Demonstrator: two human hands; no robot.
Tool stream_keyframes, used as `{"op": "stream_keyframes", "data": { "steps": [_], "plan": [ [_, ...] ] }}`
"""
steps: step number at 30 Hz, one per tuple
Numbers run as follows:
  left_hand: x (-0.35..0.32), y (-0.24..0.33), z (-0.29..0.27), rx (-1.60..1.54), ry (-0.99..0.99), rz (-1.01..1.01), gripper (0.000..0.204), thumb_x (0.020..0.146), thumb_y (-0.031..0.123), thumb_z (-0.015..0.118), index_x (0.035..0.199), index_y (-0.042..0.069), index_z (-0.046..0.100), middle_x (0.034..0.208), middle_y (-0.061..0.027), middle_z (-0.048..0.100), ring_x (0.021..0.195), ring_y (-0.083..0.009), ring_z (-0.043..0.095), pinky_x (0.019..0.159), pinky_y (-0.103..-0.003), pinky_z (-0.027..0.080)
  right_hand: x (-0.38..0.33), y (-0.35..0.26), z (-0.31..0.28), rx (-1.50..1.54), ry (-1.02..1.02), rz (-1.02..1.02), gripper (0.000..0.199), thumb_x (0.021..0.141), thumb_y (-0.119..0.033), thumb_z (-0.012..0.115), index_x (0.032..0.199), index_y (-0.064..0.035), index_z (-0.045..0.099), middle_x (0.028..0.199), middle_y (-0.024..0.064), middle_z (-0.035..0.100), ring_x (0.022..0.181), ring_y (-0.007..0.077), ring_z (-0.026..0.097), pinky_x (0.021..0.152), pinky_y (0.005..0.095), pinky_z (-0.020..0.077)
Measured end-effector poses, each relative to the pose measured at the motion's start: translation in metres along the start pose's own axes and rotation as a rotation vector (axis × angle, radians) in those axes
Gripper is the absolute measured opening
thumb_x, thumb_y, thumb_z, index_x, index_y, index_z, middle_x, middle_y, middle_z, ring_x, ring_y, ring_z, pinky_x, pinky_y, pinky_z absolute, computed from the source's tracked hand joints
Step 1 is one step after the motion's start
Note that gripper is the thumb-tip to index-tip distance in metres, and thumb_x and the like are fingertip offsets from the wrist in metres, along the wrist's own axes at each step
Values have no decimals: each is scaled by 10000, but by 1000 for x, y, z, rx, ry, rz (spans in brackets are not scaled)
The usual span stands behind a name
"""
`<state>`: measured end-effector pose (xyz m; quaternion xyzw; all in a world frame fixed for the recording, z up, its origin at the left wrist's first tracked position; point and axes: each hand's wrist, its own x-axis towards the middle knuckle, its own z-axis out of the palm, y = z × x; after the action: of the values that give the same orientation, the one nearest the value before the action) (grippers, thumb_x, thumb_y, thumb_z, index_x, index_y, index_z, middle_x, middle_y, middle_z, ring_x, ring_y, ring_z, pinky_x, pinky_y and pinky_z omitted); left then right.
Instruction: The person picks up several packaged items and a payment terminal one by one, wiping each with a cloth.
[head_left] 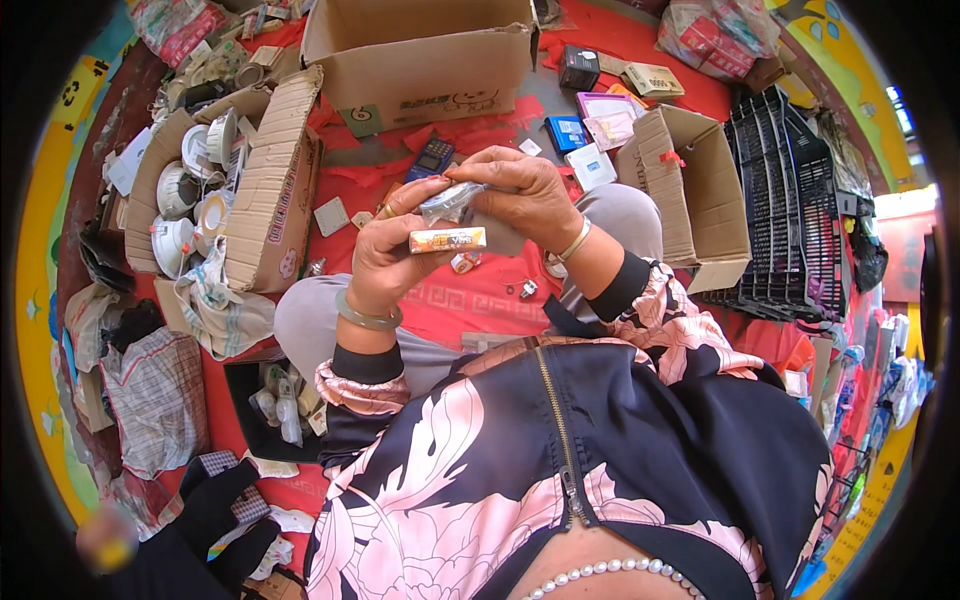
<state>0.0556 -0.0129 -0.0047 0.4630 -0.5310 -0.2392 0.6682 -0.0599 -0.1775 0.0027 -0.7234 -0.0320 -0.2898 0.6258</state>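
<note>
- small orange-and-white printed cardboard box (pixel 447 241), held up pretty level, long narrow side showing
- crinkly clear plastic packet (pixel 452 203), held just beyond the box, something greyish inside (can't tell what, honestly)

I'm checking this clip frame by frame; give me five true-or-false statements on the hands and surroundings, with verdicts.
1. The left hand holds a small yellow-and-orange printed box. True.
2. The right hand touches nothing. False: its fingers hold a crinkled clear plastic packet.
3. The round white fittings sit in the black slatted plastic crate. False: they are in an open brown cardboard box at the left.
4. A dark blue rectangular keypad device lies beyond the hands. True.
5. The black crate is at the picture's left. False: it is at the right.
</note>
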Motion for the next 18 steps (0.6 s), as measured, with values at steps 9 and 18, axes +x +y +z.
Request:
{"op": "stream_keyframes", "data": {
  "steps": [9, 18],
  "plan": [
    [-1, -20, 1, -976, 572, -329, 359, 912, 160, 524, 1227, -6, 475, 1202, -222, 523, 1102, -336, 537, 934, -483, 453, 1, 19, -10, 550, 268, 595, 179, 807, -65, 653, 977, -7, 651, 839, 44, 654, 709, 111, 614, 637, 248, 497],
    [4, -7, -6, -1303, 494, -252, 450, 975, 339, 351, 1343, 79, 356, 1320, -176, 431, 1236, -383, 394, 1017, -547, 339, 2, 21, -11, 657, 232, 645, 169, 843, -100, 628, 987, -14, 617, 858, 64, 650, 731, 138, 632, 647, 269, 517]
  ]
}}
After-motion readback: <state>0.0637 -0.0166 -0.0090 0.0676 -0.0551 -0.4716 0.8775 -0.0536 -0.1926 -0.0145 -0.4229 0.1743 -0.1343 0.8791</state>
